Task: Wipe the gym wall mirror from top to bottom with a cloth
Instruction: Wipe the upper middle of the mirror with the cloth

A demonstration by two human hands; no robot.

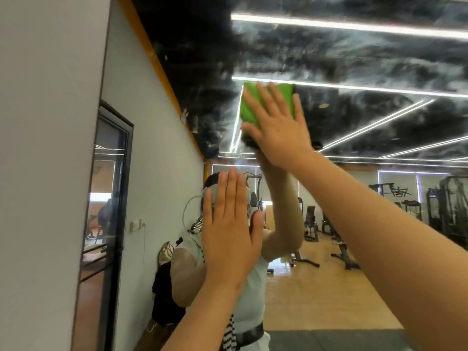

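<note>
R hand (276, 127), fingers straight, presses folded green cloth (249, 110) on smeared wall mirror (354, 59); L hand (228, 236) flat, holding nothing, below-left.

Wall mirror (354, 59) is showing smeary haze up high. Green cloth (285, 95) is sitting flat on the glass under the right hand (278, 127); left hand (228, 236) is pressing flat lower down.
</note>
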